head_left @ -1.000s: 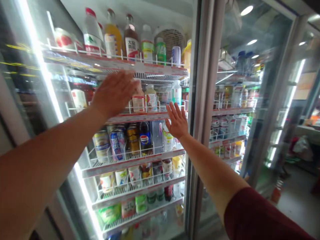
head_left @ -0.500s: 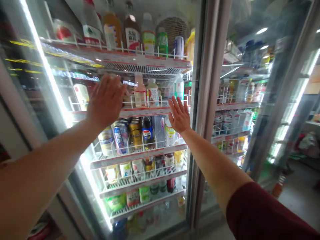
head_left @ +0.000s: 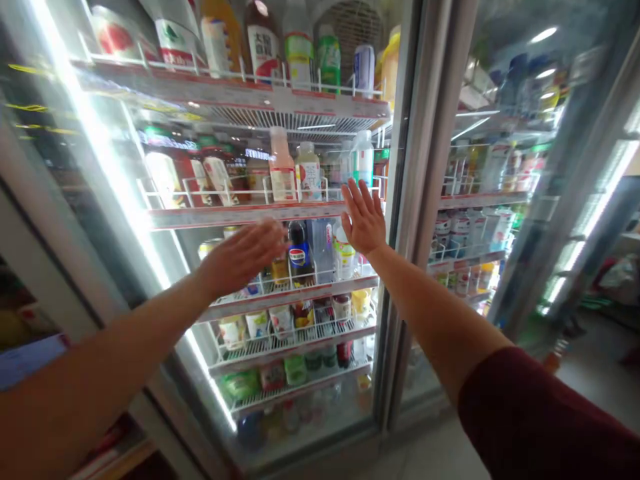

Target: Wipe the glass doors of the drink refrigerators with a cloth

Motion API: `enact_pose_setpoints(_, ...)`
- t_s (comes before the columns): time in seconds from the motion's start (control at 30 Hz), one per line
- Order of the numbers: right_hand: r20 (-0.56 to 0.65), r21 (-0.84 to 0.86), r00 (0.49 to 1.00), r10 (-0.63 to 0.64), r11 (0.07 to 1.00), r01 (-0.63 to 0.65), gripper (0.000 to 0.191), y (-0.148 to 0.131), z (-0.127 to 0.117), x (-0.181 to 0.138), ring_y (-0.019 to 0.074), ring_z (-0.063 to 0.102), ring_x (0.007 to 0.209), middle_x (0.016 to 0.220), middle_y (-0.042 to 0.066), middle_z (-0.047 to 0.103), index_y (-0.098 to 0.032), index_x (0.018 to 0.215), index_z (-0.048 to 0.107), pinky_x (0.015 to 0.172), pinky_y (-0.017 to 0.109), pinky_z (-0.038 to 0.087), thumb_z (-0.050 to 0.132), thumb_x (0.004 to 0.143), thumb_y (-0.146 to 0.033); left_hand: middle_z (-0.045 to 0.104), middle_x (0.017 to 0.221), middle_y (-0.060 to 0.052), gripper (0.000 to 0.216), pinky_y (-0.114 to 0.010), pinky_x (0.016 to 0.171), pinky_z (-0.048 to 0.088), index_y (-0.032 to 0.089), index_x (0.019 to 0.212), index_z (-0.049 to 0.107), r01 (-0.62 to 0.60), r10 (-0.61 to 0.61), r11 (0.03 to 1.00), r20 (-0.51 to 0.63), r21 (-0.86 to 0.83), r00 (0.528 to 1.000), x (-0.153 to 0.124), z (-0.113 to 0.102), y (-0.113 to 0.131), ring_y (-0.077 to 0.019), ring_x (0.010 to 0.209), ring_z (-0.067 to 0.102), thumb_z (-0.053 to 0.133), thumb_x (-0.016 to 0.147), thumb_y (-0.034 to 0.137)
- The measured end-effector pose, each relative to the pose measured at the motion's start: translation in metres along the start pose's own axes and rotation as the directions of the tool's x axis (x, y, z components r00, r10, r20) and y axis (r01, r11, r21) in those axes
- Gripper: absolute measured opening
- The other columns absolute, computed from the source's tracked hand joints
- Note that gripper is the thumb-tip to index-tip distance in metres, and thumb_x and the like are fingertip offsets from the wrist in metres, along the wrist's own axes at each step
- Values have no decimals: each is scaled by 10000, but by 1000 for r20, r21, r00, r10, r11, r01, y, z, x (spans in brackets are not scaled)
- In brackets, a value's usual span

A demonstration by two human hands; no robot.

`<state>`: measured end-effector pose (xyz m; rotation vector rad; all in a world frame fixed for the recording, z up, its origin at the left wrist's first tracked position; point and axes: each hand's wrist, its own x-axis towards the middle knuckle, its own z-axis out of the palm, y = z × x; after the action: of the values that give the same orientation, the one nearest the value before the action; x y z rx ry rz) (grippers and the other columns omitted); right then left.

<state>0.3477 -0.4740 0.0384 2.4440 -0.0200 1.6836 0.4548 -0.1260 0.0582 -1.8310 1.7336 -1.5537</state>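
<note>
Lower now, left hand [head_left: 245, 257] blurs before smooth glass door [head_left: 320, 393].

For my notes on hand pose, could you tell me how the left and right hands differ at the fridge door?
The left hand is lower, blurred, fingers together pointing right; the right hand is higher, sharp, fingers spread pointing up, near the door frame. Both are open, empty and held before the glass door.

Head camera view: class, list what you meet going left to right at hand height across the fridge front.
Bright light strip → left hand → cola bottle → right hand → metal door frame → neighbouring fridge's shelves of cans.
</note>
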Motion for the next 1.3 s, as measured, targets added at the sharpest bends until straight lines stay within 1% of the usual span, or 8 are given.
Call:
enact_pose_setpoints(0.1,11,26,1000,2,1000,-2,667,1,0,1,275,184,1740,1824,69,331,-201,1756,347,1418,596,215,262,1111,-346,481,1720,-7,624,-491,1416,294,307,1691,454,-85,87,996,72,-29,994,5,-7,-8,-190,1689,269,405,1090,148)
enact_pose_setpoints(0.27,2,37,1000,-11,999,10,690,6,4,1,276,150,1746,1832,72,314,-192,1772,292,1413,604,190,217,1107,-360,255,1818,-118,665,-635,1405,119,25,1650,441,411,-404,911,-119,34,907,26,-15,-26,-327,1712,-61,254,1166,442)
enact_pose_setpoints(0.47,-2,16,1000,-14,1000,14,698,9,8,1,285,127,1749,1841,69,287,-208,1801,192,1408,629,182,186,1123,-370,549,1668,8,484,-406,1422,245,190,1503,644,-90,113,985,153,-147,982,34,0,-7,-131,1683,250,288,1176,207)
enact_pose_setpoints(0.57,30,0,1000,-3,1000,3,698,6,3,0,284,121,1750,1843,49,284,-228,1805,187,1415,619,186,227,1121,-360,304,1808,-58,484,-546,1432,170,140,1646,486,131,-129,991,53,-32,990,55,-16,-35,-219,1714,147,332,1207,276)
enact_pose_setpoints(0.67,61,-19,998,9,1000,-8,705,3,-2,0,282,117,1750,1845,35,281,-231,1808,181,1422,609,190,250,1115,-344,120,1847,-114,588,-626,1419,100,58,1700,362,467,-459,884,-125,37,880,75,-18,-37,-278,1717,-45,310,1209,377)
enact_pose_setpoints(0.87,64,-17,998,17,1000,-16,715,0,-6,1,278,125,1749,1845,26,277,-227,1809,174,1429,596,185,263,1105,-311,520,1689,31,481,-446,1409,305,247,1513,638,-84,116,975,151,-204,982,81,5,11,-120,1683,248,303,1173,184)
enact_pose_setpoints(1.1,42,11,999,21,1000,-22,712,0,-2,0,263,157,1745,1841,24,288,-242,1806,195,1429,588,191,282,1101,-290,171,1847,-95,565,-642,1411,171,158,1735,328,393,-378,919,-219,26,899,99,-9,-29,-312,1725,23,440,1184,220)
enact_pose_setpoints(1.3,-98,58,979,178,983,-173,704,2,7,-2,301,194,1736,1818,87,336,-173,1792,255,1408,652,209,224,1098,-291,446,1742,23,552,-462,1399,326,326,1631,505,-119,130,990,146,-79,981,88,6,5,-177,1680,293,411,1130,114)
